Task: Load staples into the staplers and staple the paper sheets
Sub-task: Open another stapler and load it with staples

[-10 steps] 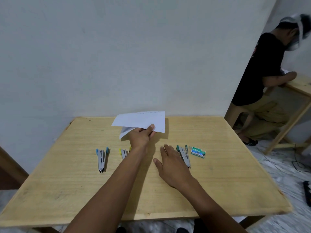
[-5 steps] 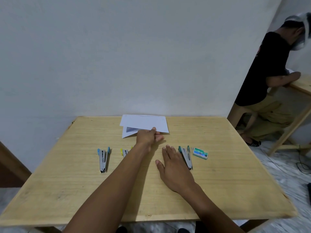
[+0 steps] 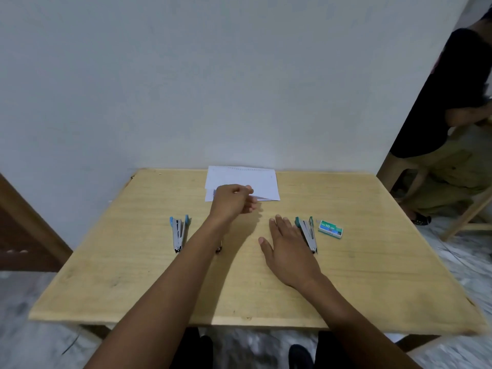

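White paper sheets [image 3: 255, 179] lie flat at the table's back edge. My left hand [image 3: 233, 202] hovers over their near edge, fingers loosely curled, thumb apart from them, holding nothing. My right hand [image 3: 290, 251] rests flat on the wooden table [image 3: 372, 275], palm down, fingers spread. Its little finger is beside a green-handled stapler [image 3: 307, 234] that lies opened out. A green staple box [image 3: 330, 229] sits just right of that stapler. A blue-handled stapler [image 3: 179, 234] lies opened out on the left. A third stapler [image 3: 218, 250] is almost hidden under my left forearm.
A white wall stands directly behind the table. At the far right a person [image 3: 452, 102] in a black shirt sits at another wooden table [image 3: 468, 217]. A brown door or panel [image 3: 24, 225] is at the left. My feet [image 3: 298, 352] show below the table's front edge.
My left hand set the paper sheets down flat at the back of the table and let go of them. My right hand stayed flat on the table.
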